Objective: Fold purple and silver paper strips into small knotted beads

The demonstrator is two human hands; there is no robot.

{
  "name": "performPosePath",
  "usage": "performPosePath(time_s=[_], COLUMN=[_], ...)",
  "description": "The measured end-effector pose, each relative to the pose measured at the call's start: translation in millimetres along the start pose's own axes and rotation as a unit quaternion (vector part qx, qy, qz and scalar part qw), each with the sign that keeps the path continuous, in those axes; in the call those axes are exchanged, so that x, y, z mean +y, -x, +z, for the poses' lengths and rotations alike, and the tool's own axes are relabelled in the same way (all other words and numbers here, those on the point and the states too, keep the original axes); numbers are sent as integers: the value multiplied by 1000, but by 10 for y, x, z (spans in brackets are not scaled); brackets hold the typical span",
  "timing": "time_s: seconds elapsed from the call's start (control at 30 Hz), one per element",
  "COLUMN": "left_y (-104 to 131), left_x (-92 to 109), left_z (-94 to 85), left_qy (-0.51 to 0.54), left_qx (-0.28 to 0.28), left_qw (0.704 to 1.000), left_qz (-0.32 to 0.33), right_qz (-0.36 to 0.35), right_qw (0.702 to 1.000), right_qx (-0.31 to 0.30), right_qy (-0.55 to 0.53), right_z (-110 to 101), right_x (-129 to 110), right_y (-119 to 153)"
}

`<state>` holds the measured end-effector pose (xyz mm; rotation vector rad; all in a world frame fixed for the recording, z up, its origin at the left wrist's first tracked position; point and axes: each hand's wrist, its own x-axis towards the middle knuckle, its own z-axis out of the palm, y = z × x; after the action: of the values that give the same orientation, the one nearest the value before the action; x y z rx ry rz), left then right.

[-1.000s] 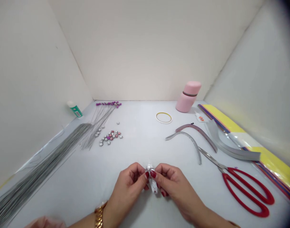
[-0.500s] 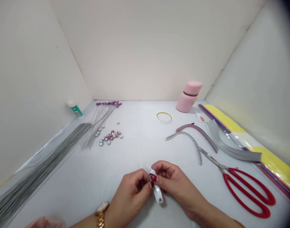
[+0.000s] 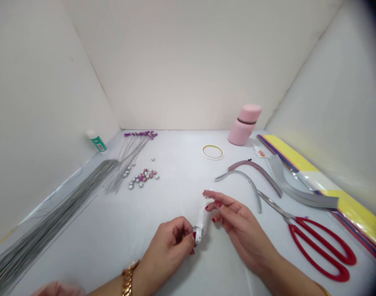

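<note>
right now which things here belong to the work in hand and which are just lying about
Seemingly in the work:
- white strip, held by the left hand
- curved strips
- small stars
- wires
- scissors

Probably just lying about:
- pink bottle
- green-and-white tube

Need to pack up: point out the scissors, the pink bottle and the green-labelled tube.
Scissors (image 3: 288, 217), head view: metal pivot.
Pink bottle (image 3: 239, 133), head view: lower body.
Green-labelled tube (image 3: 98, 143), head view: green label.

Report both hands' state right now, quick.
Left hand: closed, pinching the white strip.
Right hand: partly open, fingers at the strip's far end; firm grip cannot be told.
</note>
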<state>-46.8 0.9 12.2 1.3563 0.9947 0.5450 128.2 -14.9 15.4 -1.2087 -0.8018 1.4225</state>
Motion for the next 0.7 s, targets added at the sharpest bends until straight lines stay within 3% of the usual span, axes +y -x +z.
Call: performPosePath(time_s=[0.1, 0.2, 0.37, 0.53, 0.7], left_y=[0, -5, 8, 49, 72], left_x=[7, 21, 16, -1, -6], left_z=[2, 0, 2, 22, 32], left_qy=[15, 39, 39, -55, -105], left_qx=[-8, -8, 3, -1, 2], left_qw=[1000, 999, 999, 998, 992], left_qz=[-25, -31, -5, 42, 74], right_qz=[-40, -46, -22, 62, 74], right_qw=[998, 998, 997, 990, 990], right_qx=[40, 37, 53, -89, -90], right_qy=[-36, -35, 42, 85, 74], right_z=[-30, -18, 31, 124, 173], right_x=[12, 33, 87, 117, 102], right_y=[-29, -37, -6, 66, 98])
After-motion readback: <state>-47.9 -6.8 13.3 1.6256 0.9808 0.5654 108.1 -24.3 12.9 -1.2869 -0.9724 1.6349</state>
